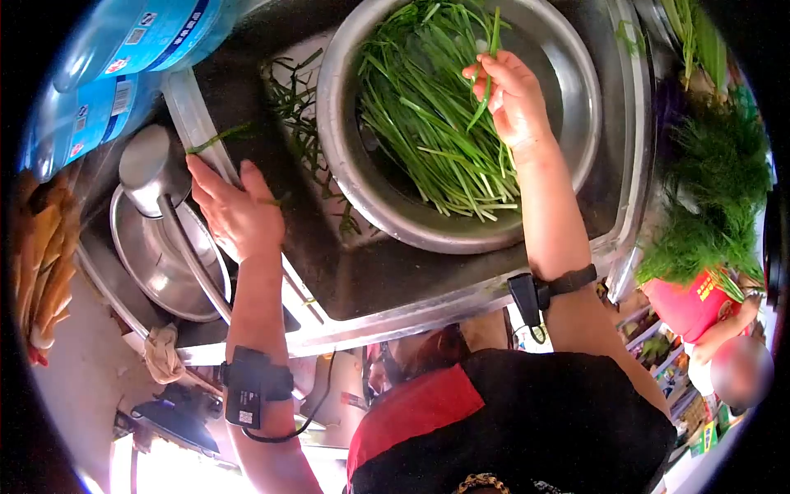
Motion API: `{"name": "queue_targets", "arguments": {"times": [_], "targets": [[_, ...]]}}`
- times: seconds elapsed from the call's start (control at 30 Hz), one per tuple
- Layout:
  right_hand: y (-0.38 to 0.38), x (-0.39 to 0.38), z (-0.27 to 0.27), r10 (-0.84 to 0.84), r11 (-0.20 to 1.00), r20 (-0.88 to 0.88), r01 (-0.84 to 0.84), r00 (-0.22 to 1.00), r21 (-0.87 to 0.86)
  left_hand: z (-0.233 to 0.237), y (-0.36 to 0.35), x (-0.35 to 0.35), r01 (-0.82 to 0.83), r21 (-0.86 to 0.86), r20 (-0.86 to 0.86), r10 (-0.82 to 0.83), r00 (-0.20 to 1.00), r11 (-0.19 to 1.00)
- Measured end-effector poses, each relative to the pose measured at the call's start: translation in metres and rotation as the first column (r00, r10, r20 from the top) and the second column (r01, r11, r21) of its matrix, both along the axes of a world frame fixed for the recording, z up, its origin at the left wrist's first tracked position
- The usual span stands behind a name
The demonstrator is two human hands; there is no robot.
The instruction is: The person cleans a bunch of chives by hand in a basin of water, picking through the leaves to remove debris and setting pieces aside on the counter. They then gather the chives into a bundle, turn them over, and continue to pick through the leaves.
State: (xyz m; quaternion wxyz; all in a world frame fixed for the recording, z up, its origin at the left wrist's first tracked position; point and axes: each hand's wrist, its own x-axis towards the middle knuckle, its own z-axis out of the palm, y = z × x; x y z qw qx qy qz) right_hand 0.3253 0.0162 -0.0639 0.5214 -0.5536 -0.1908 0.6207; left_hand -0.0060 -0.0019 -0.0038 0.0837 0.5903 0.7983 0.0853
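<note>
A wide steel basin (344, 185) in the sink holds a heap of long green garlic chives (428, 123), their cut pale ends toward me. Above the heap, my right hand (512, 99) pinches a few green blades between thumb and fingers. My left hand (234, 206) lies against the metal divider (197, 119) between the two sink bowls, fingers stretched out and holding nothing I can see. Just beyond its fingertips a loose green blade (220, 137) lies across the divider. Wilted green scraps (306, 148) are scattered on the sink floor left of the basin.
A steel ladle (152, 169) and a steel bowl (152, 255) sit in the left sink bowl. Large blue-labelled water bottles (156, 41) stand at the upper left. Feathery green herbs (712, 181) lie at the right, near another person in red (687, 305).
</note>
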Motion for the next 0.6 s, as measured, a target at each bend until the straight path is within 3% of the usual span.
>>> {"name": "queue_targets", "arguments": {"times": [0.1,0.23,0.33,0.4,0.47,0.53,0.6], "targets": [[-0.007,0.005,-0.003,0.010,0.999,0.030,-0.012,0.999,0.052,-0.001,-0.001,-0.002,0.000,0.055,0.099,-0.005,0.995,0.998],[-0.020,0.004,0.007,0.028,0.999,0.044,-0.030,0.999,0.038,0.000,-0.010,-0.004,0.256,0.371,-0.200,-0.192,0.961,0.893],[-0.023,0.007,0.019,0.055,0.998,0.068,-0.058,0.996,0.040,0.016,-0.023,0.035,0.638,0.327,-0.309,-0.559,0.769,0.697],[-0.030,0.008,0.024,0.080,0.996,0.072,-0.083,0.994,0.034,0.003,-0.028,0.085,0.594,0.293,0.208,-0.656,0.726,0.750],[-0.034,0.006,0.028,0.087,0.995,0.025,-0.088,0.996,0.048,-0.009,-0.031,0.142,0.494,0.277,0.402,-0.566,0.720,0.824],[-0.035,0.005,0.034,0.089,0.994,0.007,-0.090,0.996,0.058,-0.035,-0.025,0.181,0.446,0.332,0.573,-0.553,0.605,0.831],[-0.036,0.005,0.035,0.067,0.996,-0.024,-0.065,0.997,0.064,-0.047,-0.023,0.200,0.427,0.107,0.853,-0.304,0.424,0.898]]}}
